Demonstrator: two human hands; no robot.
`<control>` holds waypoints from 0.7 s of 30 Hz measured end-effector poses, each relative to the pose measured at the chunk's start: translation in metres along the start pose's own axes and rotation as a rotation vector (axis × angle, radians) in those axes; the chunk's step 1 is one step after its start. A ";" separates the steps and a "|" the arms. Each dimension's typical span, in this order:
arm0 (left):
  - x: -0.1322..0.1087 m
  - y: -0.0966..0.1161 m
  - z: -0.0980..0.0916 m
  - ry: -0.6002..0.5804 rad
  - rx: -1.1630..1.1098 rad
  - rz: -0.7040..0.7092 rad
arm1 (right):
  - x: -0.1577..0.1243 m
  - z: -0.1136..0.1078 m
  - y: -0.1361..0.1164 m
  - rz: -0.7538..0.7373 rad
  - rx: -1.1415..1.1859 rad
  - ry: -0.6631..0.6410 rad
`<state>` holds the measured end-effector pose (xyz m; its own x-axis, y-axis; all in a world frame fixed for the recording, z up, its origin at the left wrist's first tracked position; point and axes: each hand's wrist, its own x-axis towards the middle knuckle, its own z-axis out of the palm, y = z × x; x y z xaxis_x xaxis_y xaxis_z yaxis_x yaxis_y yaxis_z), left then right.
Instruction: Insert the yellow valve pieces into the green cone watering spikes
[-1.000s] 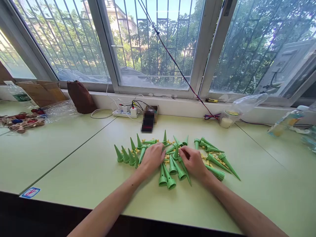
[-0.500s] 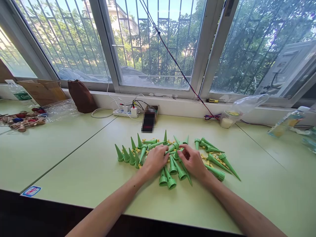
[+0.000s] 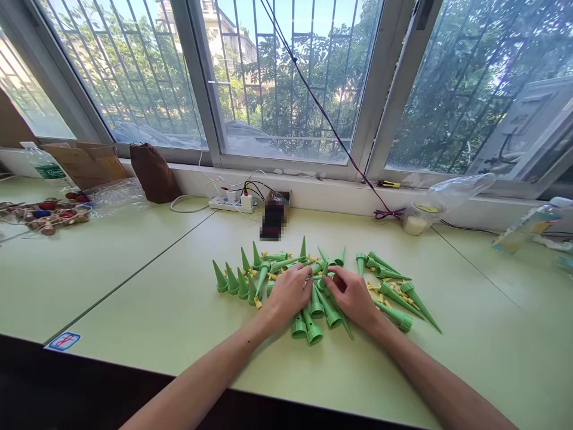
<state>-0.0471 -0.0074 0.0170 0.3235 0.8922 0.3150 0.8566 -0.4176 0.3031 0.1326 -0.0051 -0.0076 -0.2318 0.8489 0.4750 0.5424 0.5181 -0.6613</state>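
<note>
Several green plastic cones stand upright at the left of a pile on the pale green table. More green spikes lie on their sides at the right, among small yellow pieces. My left hand is over the middle of the pile, fingers curled together; what they hold, if anything, is hidden. Close beside it, my right hand has its thumb and fingertips closed at a green cone between the hands. Below the hands, several cones lie with their open ends toward me.
Behind the pile are a pixelated dark object and a white power strip. A brown pouch and wooden beaded items are at the left. A plastic jar and a clear bottle stand at the right.
The whole view has shifted slightly, so the scene sits a little further right. My right fingers have drawn closer to the cone between the hands. The pile looks otherwise the same.
</note>
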 end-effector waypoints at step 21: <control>0.104 -0.031 -0.027 -0.300 0.300 -0.519 | 0.008 0.008 0.000 -0.035 -0.016 0.001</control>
<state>-0.0507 0.0941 0.0643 -0.0996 0.9917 -0.0810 0.9919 0.1054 0.0710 0.1241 0.0027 -0.0078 -0.2500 0.8303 0.4981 0.5470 0.5456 -0.6349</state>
